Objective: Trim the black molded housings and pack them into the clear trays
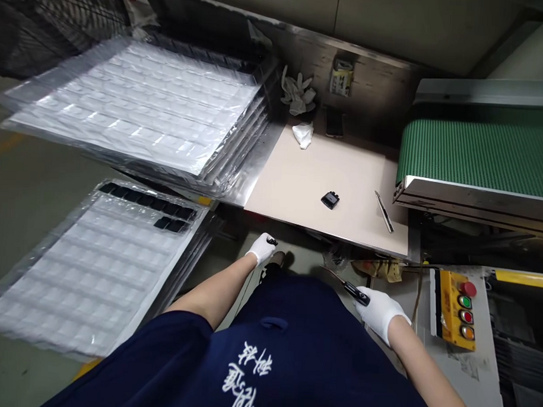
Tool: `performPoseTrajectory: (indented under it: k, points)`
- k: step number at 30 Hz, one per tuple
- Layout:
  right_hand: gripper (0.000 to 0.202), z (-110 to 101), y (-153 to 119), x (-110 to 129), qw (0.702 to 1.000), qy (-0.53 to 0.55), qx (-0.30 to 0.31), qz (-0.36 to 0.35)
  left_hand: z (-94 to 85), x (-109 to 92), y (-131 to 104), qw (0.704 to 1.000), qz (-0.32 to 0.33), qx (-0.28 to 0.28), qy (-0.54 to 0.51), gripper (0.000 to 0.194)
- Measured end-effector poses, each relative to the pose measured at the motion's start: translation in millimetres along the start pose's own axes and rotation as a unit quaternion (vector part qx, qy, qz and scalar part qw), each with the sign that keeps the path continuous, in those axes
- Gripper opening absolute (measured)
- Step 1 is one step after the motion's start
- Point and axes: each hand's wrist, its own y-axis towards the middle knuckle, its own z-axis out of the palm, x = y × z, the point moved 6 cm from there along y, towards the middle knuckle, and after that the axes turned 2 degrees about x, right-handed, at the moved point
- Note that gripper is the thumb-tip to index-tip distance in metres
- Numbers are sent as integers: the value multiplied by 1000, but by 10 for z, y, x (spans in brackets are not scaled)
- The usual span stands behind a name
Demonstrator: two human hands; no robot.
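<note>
My left hand (261, 249), in a white glove, is closed around a small black plastic part (272, 242), mostly hidden by the fingers. It hangs just in front of the table's near edge. In my white-gloved right hand (377, 311) is a black-handled knife (356, 292), its thin blade pointing away to the left. Another black plastic part (330, 199) lies on the beige board (294, 180) between the hands and the back wall. To its right rests a box cutter (384, 211).
Clear trays (136, 110) are stacked at the left. A lower tray stack (86, 268) holds several black parts at its far edge. A green conveyor belt (478, 151) stands right, above a yellow button box (459, 311). Gloves (297, 93), tissue (303, 134) and a phone (334, 122) lie at the back.
</note>
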Motion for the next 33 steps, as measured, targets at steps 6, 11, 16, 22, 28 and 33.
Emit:
performPoseTrajectory:
  k: [6, 11, 16, 22, 28, 33]
  points:
    - [21, -69, 112, 60, 1000, 2, -5, -6, -29, -24, 29, 981, 83, 17, 173, 33]
    - [16, 31, 251, 12, 999, 34, 1, -24, 63, -78, -23, 955, 149, 46, 253, 34]
    - [13, 156, 316, -13, 997, 70, 1, -36, 106, -100, -71, 941, 184, 55, 279, 38]
    - [13, 231, 381, -54, 992, 114, -4, -46, 73, -36, -133, 953, 180, 57, 237, 44]
    - [15, 308, 441, -86, 989, 141, 4, -43, 111, -9, -129, 983, 150, 25, 99, 37]
    - [13, 323, 380, 14, 987, 145, 8, -72, 78, 50, -68, 994, 110, -13, -3, 37]
